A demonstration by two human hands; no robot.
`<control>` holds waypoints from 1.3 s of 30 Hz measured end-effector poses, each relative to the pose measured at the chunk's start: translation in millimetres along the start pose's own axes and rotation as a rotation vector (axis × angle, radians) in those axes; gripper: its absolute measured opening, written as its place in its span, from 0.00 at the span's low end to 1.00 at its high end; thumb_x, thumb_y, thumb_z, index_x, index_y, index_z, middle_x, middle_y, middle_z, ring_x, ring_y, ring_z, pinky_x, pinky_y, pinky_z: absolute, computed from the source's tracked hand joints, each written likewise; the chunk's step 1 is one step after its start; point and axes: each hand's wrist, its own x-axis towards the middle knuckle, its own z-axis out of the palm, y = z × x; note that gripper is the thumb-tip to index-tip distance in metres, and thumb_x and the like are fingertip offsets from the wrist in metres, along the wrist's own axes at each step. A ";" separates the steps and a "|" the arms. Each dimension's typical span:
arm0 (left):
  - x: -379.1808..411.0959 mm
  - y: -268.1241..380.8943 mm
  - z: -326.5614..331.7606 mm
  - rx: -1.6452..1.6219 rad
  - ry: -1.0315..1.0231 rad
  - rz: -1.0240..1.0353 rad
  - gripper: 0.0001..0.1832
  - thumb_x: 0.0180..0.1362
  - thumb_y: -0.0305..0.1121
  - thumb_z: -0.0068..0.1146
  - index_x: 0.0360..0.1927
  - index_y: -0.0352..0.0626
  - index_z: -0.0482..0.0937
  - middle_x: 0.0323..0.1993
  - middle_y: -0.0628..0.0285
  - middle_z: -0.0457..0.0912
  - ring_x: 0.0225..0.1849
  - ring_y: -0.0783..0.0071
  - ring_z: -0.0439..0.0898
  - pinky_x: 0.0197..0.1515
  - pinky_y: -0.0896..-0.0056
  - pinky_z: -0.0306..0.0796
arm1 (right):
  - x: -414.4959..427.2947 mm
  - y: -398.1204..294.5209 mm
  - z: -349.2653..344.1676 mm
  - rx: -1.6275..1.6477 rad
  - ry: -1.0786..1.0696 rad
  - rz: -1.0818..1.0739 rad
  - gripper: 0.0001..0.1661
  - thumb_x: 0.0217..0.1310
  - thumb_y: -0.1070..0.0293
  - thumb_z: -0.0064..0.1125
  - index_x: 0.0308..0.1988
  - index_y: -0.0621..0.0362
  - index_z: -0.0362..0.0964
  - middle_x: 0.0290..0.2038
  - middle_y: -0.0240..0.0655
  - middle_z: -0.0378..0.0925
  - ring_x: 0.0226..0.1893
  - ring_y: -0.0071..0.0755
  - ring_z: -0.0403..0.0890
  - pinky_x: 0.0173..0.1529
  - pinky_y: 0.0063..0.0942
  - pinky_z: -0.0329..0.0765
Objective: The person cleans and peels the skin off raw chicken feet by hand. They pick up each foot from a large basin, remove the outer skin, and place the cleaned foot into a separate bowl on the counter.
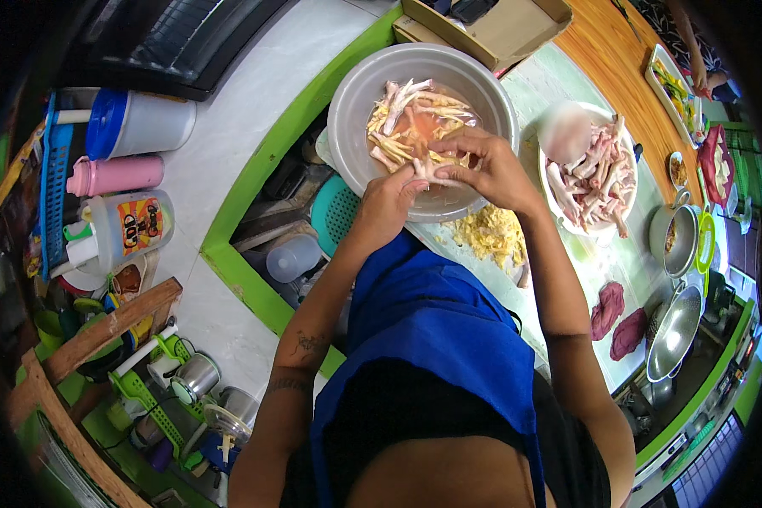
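A chicken foot is held between my left hand and my right hand, over the near part of a grey plastic basin. My fingers and thumbs pinch it from both sides. Cloudy reddish water fills the basin's bottom, with several chicken feet in it, some with yellow skin and some pale. On the tiled counter below the basin's rim lies a heap of yellow peeled skin. To the right stands a white bowl piled with pale pink chicken feet.
A cardboard box stands behind the basin. Two dark red cloths lie on the counter near a steel colander and a metal pot. At the upper right, another person's hand is beside a tray of vegetables.
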 end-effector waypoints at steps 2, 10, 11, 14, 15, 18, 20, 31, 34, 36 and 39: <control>2.2 3.9 -4.2 0.007 -0.034 0.002 0.10 0.58 0.32 0.48 0.33 0.34 0.71 0.24 0.45 0.76 0.30 0.46 0.75 0.31 0.60 0.67 | -3.6 5.7 2.3 0.041 -0.002 0.037 0.14 0.47 0.70 0.62 0.38 0.59 0.77 0.33 0.40 0.78 0.32 0.34 0.77 0.38 0.26 0.72; -0.7 1.3 -4.8 0.038 -0.061 0.156 0.10 0.59 0.34 0.47 0.31 0.35 0.72 0.17 0.56 0.70 0.21 0.61 0.70 0.26 0.67 0.63 | -15.1 3.2 7.0 0.171 0.001 0.137 0.09 0.46 0.76 0.60 0.34 0.62 0.77 0.26 0.41 0.77 0.28 0.34 0.77 0.35 0.26 0.71; 0.1 0.0 -5.8 0.076 -0.073 0.160 0.10 0.58 0.34 0.47 0.30 0.36 0.72 0.19 0.54 0.71 0.23 0.58 0.71 0.28 0.66 0.63 | -15.9 1.7 7.3 0.120 0.023 0.110 0.08 0.46 0.77 0.59 0.33 0.63 0.77 0.26 0.41 0.77 0.28 0.36 0.77 0.35 0.27 0.72; -0.7 -0.3 -7.0 0.219 -0.063 0.191 0.09 0.57 0.34 0.48 0.29 0.37 0.72 0.23 0.52 0.73 0.28 0.53 0.72 0.33 0.63 0.62 | -17.3 -2.3 9.8 -0.012 0.078 0.037 0.05 0.46 0.78 0.57 0.30 0.63 0.76 0.26 0.44 0.76 0.26 0.42 0.77 0.34 0.29 0.72; -0.9 0.5 -7.2 0.270 -0.051 0.206 0.09 0.57 0.34 0.48 0.29 0.38 0.71 0.24 0.52 0.73 0.30 0.52 0.72 0.34 0.62 0.61 | -17.8 -2.0 11.7 -0.042 0.092 0.017 0.05 0.46 0.79 0.56 0.29 0.64 0.75 0.25 0.45 0.76 0.26 0.43 0.77 0.33 0.30 0.72; -0.4 8.4 -8.6 0.427 -0.102 0.202 0.09 0.56 0.36 0.48 0.29 0.39 0.71 0.26 0.54 0.74 0.31 0.55 0.72 0.35 0.62 0.58 | -18.8 2.7 22.9 -0.115 0.164 -0.007 0.03 0.46 0.80 0.54 0.27 0.64 0.72 0.24 0.47 0.74 0.26 0.47 0.77 0.32 0.32 0.72; -2.6 4.0 -6.2 0.443 -0.069 0.243 0.09 0.56 0.35 0.48 0.30 0.40 0.71 0.26 0.55 0.74 0.30 0.56 0.72 0.33 0.63 0.57 | -20.1 4.0 27.8 -0.136 0.198 -0.012 0.03 0.47 0.81 0.52 0.27 0.65 0.70 0.24 0.46 0.74 0.26 0.48 0.76 0.32 0.32 0.72; -0.6 8.5 -1.0 0.432 0.032 0.170 0.10 0.56 0.36 0.50 0.32 0.39 0.71 0.27 0.56 0.77 0.30 0.57 0.75 0.33 0.61 0.57 | -9.1 15.9 37.2 -0.049 0.380 0.111 0.02 0.54 0.79 0.51 0.31 0.67 0.70 0.23 0.39 0.72 0.27 0.22 0.75 0.33 0.22 0.72; -0.5 10.4 -0.8 0.422 0.045 0.174 0.10 0.56 0.36 0.50 0.31 0.39 0.71 0.27 0.55 0.77 0.30 0.57 0.75 0.33 0.60 0.58 | -9.1 19.7 34.6 -0.066 0.350 0.106 0.03 0.55 0.79 0.51 0.32 0.66 0.70 0.25 0.37 0.73 0.28 0.22 0.75 0.35 0.21 0.72; -1.5 3.8 0.6 0.420 0.054 0.195 0.10 0.55 0.36 0.50 0.31 0.38 0.71 0.26 0.55 0.77 0.29 0.56 0.75 0.33 0.60 0.59 | -8.2 39.0 32.4 0.005 0.422 0.135 0.02 0.53 0.78 0.53 0.30 0.65 0.70 0.24 0.39 0.74 0.25 0.26 0.75 0.32 0.23 0.71; -4.5 -11.5 -7.1 0.307 0.052 0.109 0.09 0.57 0.35 0.50 0.30 0.38 0.71 0.25 0.51 0.76 0.28 0.53 0.74 0.30 0.62 0.61 | -12.2 67.1 21.2 0.199 0.390 0.212 0.03 0.54 0.76 0.54 0.30 0.64 0.71 0.22 0.32 0.73 0.24 0.18 0.70 0.31 0.20 0.69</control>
